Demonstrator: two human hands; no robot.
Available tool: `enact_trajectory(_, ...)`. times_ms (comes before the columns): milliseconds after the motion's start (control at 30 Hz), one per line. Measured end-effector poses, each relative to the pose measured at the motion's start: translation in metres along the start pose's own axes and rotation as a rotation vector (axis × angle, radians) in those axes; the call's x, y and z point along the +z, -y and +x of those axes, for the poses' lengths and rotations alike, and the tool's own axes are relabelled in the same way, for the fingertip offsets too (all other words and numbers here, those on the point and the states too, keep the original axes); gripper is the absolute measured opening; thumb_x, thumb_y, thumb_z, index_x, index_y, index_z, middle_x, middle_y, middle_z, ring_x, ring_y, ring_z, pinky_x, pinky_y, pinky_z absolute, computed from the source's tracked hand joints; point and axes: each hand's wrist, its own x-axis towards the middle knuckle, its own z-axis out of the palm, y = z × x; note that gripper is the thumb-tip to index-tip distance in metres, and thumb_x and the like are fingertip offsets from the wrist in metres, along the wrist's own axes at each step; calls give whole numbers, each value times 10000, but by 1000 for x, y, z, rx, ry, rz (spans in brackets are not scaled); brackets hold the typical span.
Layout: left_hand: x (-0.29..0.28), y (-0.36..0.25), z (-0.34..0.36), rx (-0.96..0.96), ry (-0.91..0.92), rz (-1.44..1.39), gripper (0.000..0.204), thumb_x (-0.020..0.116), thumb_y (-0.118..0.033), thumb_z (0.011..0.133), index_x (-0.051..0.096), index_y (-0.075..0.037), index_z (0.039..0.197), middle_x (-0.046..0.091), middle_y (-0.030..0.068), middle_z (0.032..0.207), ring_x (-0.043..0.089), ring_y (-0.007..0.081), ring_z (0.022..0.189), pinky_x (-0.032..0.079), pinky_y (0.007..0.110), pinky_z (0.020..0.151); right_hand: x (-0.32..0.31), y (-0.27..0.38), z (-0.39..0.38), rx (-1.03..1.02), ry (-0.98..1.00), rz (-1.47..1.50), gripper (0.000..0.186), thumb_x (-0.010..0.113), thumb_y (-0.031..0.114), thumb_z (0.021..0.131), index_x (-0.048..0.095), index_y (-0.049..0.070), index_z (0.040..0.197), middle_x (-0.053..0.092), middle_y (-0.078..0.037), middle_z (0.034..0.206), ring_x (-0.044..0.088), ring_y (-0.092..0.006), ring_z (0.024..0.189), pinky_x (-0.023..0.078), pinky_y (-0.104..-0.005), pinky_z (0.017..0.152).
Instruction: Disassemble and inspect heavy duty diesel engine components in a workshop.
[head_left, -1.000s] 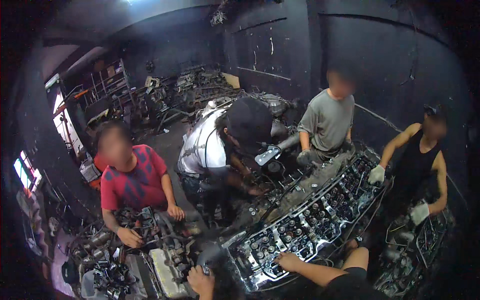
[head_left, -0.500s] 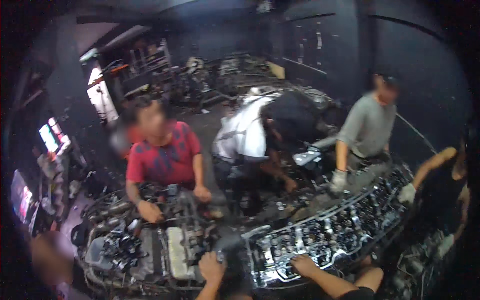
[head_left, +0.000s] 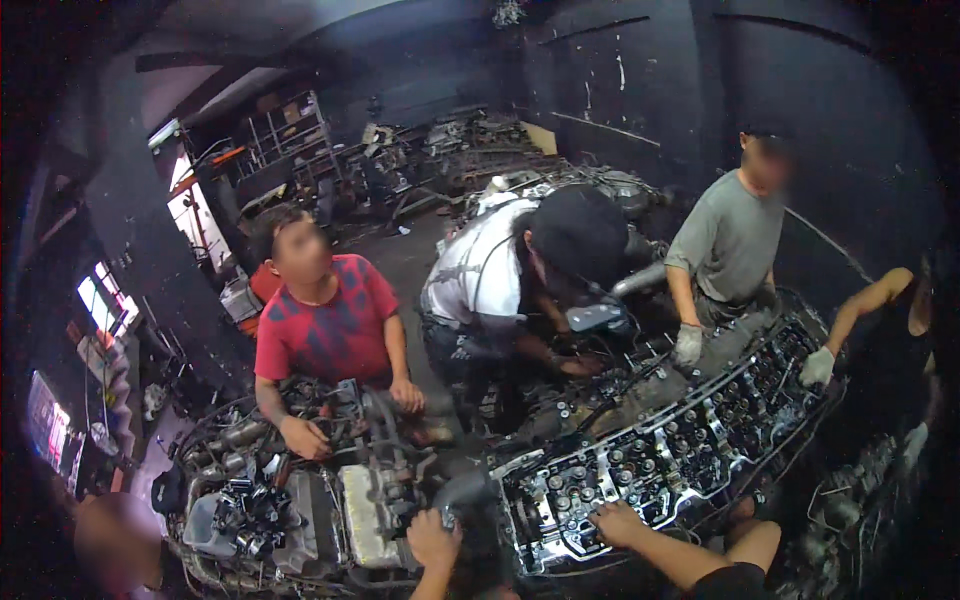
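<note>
My left hand [head_left: 432, 540] comes up from the lower edge with its fingers curled against the end of a smaller engine [head_left: 300, 510], just below a grey pipe elbow [head_left: 462, 490]. Whether it grips anything is hidden. My right hand [head_left: 618, 522] lies with fingers spread on the near end of a long cylinder head [head_left: 680, 450], which has rows of valve springs and runs up to the right.
A person in a red shirt [head_left: 325, 330] has both hands on the smaller engine. Someone in a white shirt and dark cap [head_left: 520, 270] bends over the long head. Two gloved people [head_left: 735, 240] stand at its far side. Shelves and engine parts [head_left: 300, 140] fill the back.
The view has swung left, so everyone sits further right in the picture and the smaller engine shows more fully. My hands stay on the two engines.
</note>
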Motion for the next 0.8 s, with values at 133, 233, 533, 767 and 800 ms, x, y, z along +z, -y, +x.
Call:
enact_trajectory(133, 2, -4, 4, 24, 46, 3, 412, 746, -314, 584, 541, -89, 861, 541, 99, 904, 533, 288, 897, 416, 403, 758, 22, -2, 5, -22, 8, -104, 222, 541, 179, 779, 620, 113, 976, 617, -68, 983, 555, -230, 1001, 436, -388, 823)
enact_trajectory(233, 10, -3, 6, 30, 49, -11, 406, 741, -315, 590, 543, -79, 854, 543, 107, 917, 531, 296, 902, 417, 405, 765, 23, -3, 2, -61, -85, -48, 204, 540, 169, 774, 608, 106, 956, 562, -67, 1005, 525, -221, 1030, 440, -395, 810)
enact_trajectory(533, 17, 0, 3, 93, -135, 51, 443, 720, -261, 632, 522, -22, 948, 540, 162, 961, 531, 341, 887, 424, 433, 757, -2, -2, 2, 41, -137, 43, 301, 623, 185, 701, 613, 121, 995, 619, -51, 863, 558, -228, 965, 428, -378, 816)
enact_trajectory(767, 23, 4, 2, 25, -12, 81, 473, 660, -280, 742, 531, -2, 1103, 535, 235, 1143, 525, 385, 1011, 419, 444, 860, -32, 29, -95, 305, -188, 284, 293, 598, 200, 730, 587, 84, 998, 598, -114, 939, 554, -282, 937, 409, -440, 838)
enact_trajectory(800, 22, 8, 2, 29, -12, 84, 474, 659, -284, 746, 533, 5, 1100, 538, 236, 1137, 527, 389, 1006, 417, 445, 867, -37, 23, -108, 471, -273, 296, 285, 598, 195, 728, 589, 82, 989, 601, -120, 920, 554, -294, 928, 413, -450, 830)
